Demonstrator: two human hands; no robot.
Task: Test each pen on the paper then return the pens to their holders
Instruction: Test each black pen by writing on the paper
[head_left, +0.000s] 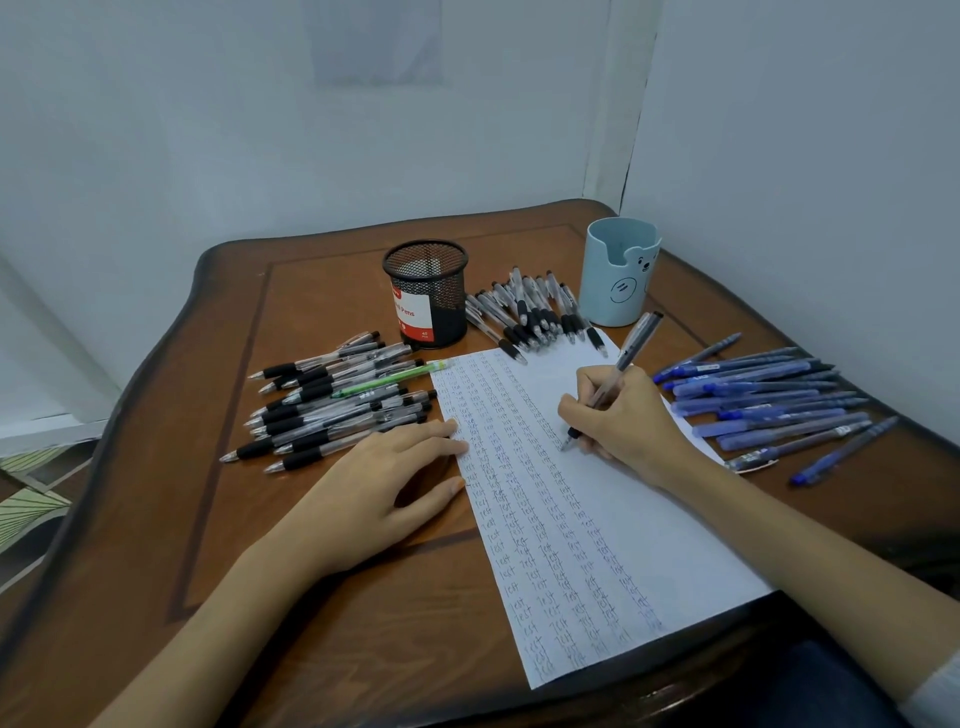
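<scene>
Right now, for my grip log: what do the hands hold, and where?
The right hand pinches a pen low on its barrel; the left hand holds nothing.

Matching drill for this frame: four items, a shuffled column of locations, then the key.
1 green pen
2 blue pens
3 silver pen
4 left hand

A right of the paper
B gripped in the right hand
C among black-grip pens, left of paper
D resting at paper's left edge

Pairs: 1-C, 2-A, 3-B, 4-D
</scene>
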